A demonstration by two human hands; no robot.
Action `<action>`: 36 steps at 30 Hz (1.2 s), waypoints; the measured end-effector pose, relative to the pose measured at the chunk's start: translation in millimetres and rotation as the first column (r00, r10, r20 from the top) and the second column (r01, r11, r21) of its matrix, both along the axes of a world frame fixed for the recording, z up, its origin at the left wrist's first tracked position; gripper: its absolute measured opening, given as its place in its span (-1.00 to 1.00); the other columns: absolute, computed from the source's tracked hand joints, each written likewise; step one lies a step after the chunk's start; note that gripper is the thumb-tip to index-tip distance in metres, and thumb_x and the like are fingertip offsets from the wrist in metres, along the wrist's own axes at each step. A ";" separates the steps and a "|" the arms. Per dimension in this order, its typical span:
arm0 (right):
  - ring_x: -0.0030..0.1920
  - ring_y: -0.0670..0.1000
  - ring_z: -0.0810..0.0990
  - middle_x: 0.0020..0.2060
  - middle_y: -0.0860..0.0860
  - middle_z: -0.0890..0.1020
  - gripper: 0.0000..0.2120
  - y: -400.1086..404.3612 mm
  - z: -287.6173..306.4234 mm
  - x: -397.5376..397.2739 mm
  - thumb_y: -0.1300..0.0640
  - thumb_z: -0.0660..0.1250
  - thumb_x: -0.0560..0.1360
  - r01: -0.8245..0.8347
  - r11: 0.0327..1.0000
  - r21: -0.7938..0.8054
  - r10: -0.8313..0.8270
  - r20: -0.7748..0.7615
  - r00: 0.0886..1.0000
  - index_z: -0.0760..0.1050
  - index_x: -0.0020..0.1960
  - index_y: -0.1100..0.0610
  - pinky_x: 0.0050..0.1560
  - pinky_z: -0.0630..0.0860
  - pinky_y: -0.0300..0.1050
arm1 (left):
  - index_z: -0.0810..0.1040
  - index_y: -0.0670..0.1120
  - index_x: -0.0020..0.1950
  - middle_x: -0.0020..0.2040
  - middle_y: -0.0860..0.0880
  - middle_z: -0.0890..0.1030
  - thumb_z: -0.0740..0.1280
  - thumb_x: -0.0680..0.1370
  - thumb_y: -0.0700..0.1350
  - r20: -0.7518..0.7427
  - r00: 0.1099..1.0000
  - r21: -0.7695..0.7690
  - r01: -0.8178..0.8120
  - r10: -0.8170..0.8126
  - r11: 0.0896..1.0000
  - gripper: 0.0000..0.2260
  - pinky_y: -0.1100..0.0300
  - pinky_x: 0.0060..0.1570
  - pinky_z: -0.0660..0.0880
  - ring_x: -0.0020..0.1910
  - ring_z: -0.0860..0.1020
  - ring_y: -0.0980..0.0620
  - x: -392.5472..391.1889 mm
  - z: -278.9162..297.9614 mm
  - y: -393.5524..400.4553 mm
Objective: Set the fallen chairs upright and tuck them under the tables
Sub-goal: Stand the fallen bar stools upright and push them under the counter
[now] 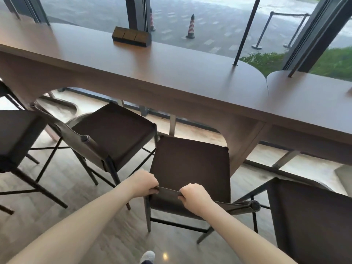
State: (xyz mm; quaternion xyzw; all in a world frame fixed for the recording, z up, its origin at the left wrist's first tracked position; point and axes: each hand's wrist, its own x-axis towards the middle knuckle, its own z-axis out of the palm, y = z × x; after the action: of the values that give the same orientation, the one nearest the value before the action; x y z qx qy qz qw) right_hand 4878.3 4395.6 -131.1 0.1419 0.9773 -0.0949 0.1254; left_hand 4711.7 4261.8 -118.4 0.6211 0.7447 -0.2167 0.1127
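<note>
**Both hands on the backrest of an upright chair at the window tabletop**

Shoe (147, 257): grey toe, bottom edge of view, on the pale wood-look floor (80, 210).

Left hand (143, 182): grip closed, fingers curled over the top edge of the fabric backrest (168, 191), at its left end.

Right hand (194, 197): grip closed likewise on the same backrest, just right of the left hand; the two hands are near each other but apart.

Held chair (190, 166): dark seat, thin metal legs, standing upright. Its far seat edge sits at the tabletop's near edge, below an arched cut-out; most of the seat is not under the tabletop.

Tabletop (171, 73): long, brown, rounded right end, running along the window; a second tabletop (308, 96) adjoins it on the right.

Neighbouring chair (114, 130): upright, left of the held one, turned at an angle, seat partly under the tabletop.

Further chairs: one at far left (17, 136), one at near right (312, 216), both upright and cut off by the frame.

Brown box (130, 36): on the tabletop's far side, by the window frame.

Traffic cone (191, 27): striped, outside the glass.
</note>
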 end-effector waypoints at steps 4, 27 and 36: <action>-0.07 0.21 0.61 -0.08 0.13 0.65 -0.76 -0.2 4.8 -26.1 0.08 0.17 0.60 0.007 1.000 0.020 -0.006 -0.026 1.000 0.57 -0.02 0.18 -0.09 0.46 -0.05 | 0.56 -0.09 0.07 0.04 -0.10 0.61 0.12 0.63 0.12 -0.019 0.999 -0.023 0.040 -0.041 0.999 -0.66 0.09 -0.15 0.38 0.00 0.58 -0.16 -34.1 0.5 7.7; -0.01 0.15 0.59 -0.08 0.08 0.64 -0.80 42.4 13.5 23.0 0.02 0.22 0.55 0.263 0.963 0.065 -0.267 0.080 0.960 0.55 -0.03 0.12 -0.18 0.32 -0.11 | 0.54 -0.03 -0.10 -0.09 -0.01 0.64 0.22 0.52 0.17 0.235 0.926 0.232 0.243 -0.297 0.942 -0.71 0.15 -0.21 0.34 -0.03 0.58 -0.07 -2.0 1.5 86.2; 0.04 0.13 0.57 -0.07 0.09 0.66 -0.83 72.2 5.1 70.5 0.04 0.30 0.55 0.279 0.911 0.305 -0.336 0.153 0.929 0.60 -0.02 0.12 0.04 0.41 -0.02 | 0.56 -0.13 0.00 -0.06 -0.11 0.62 0.12 0.63 0.03 0.357 0.864 0.199 0.300 -0.354 0.933 -0.70 0.08 -0.17 0.41 -0.06 0.57 -0.14 84.9 -8.0 136.2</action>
State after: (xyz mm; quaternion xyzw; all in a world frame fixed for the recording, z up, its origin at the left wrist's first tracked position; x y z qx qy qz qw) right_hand 4948.8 4467.8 -126.0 0.3198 0.9281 0.0394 0.1863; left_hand 4796.6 4398.0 -126.4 0.7752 0.6042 -0.0543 0.1761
